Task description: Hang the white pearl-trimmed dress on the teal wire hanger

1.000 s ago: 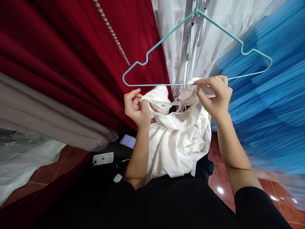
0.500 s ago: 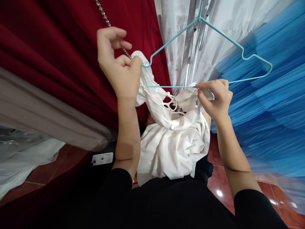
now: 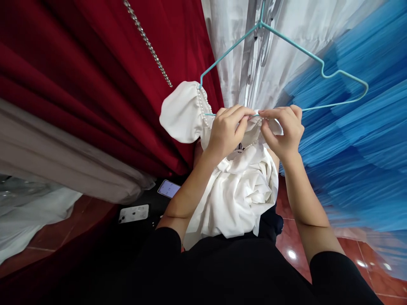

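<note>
A white garment [image 3: 238, 203] with pearl trim lies gathered over my lap. Its puffed left sleeve [image 3: 182, 112] hangs on the left end of a light-blue hanger [image 3: 291, 41]. My left hand [image 3: 230, 127] has its fingers pinched at the hanger's bottom bar, beside my other hand; what is between its fingertips is partly hidden. My right hand [image 3: 281, 127] pinches the pearl-edged right shoulder of the garment against the same bar. The hanger's right end sticks out past my right hand with no fabric on it.
Red fabric [image 3: 127, 63] and a beige drape hang at the left, blue tulle [image 3: 365, 127] at the right, white cloth behind. Two phones [image 3: 134, 213] rest on a black surface by my left elbow. A beaded strand [image 3: 148, 42] lies against the red fabric.
My left hand has let go of the left shoulder and moved right, beside my right hand. The left sleeve now sits on the hanger's end. A second phone has come into view.
</note>
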Demonstrator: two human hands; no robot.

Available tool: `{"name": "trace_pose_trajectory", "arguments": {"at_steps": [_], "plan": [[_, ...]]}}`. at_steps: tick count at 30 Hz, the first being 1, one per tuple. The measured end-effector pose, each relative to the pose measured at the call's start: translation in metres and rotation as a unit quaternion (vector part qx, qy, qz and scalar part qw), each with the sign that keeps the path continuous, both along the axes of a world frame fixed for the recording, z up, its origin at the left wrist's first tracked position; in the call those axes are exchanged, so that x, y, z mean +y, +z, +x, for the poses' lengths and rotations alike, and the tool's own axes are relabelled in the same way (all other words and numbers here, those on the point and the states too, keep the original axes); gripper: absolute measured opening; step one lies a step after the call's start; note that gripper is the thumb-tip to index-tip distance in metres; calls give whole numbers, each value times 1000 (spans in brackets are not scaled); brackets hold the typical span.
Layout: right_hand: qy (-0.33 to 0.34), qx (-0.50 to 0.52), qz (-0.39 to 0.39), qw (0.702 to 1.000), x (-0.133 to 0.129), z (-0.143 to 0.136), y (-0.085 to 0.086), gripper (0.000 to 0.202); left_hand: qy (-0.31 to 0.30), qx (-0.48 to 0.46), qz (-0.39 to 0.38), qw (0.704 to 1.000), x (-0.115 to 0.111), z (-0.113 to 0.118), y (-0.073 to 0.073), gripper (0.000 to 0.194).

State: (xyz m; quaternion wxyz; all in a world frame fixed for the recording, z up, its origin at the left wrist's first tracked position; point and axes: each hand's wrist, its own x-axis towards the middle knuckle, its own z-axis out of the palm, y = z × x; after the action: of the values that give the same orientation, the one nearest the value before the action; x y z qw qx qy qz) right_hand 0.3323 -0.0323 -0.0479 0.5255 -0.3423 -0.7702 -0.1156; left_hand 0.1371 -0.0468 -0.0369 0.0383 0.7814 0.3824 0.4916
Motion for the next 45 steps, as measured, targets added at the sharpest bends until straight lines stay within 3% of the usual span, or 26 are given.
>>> {"name": "trace_pose_trajectory", "arguments": {"at_steps": [2,4,9,12,14,17,19,25,30,33,36,41,45], "plan": [[-8,17,77,997,-1,4,-6,13,15,-7,5,1000,2,-1,-3,27],[-57,64,134,987,-2,13,-14,8,15,-6,-1,1000,3,-5,-1,29],[-160,214,101,958,18,60,-26,21,-7,-1,-43,999,1,-18,10,31],[-202,278,121,931,43,95,-7,29,-27,-18,-57,998,-1,-20,13,31],[-169,277,139,935,54,115,16,36,-45,-34,-66,996,-1,-20,15,30],[-143,277,145,939,55,133,51,36,-56,-45,-77,994,1,-19,15,30],[-124,271,121,947,48,137,65,36,-53,-47,-71,995,4,-19,14,32],[-17,315,122,941,33,113,80,38,-44,-40,-69,996,7,-22,12,33],[-39,235,61,969,29,63,96,39,-45,-30,-58,997,5,-21,11,33],[3,207,23,978,25,44,96,39,-41,-32,-57,997,4,-20,10,34],[54,219,40,973,26,40,87,32,-38,-31,-65,997,3,-20,9,34],[66,199,60,976,37,42,82,19,-27,-14,-65,997,4,-18,7,34],[103,169,157,968,26,31,84,12,-12,-3,-60,998,5,-15,6,35]]}}
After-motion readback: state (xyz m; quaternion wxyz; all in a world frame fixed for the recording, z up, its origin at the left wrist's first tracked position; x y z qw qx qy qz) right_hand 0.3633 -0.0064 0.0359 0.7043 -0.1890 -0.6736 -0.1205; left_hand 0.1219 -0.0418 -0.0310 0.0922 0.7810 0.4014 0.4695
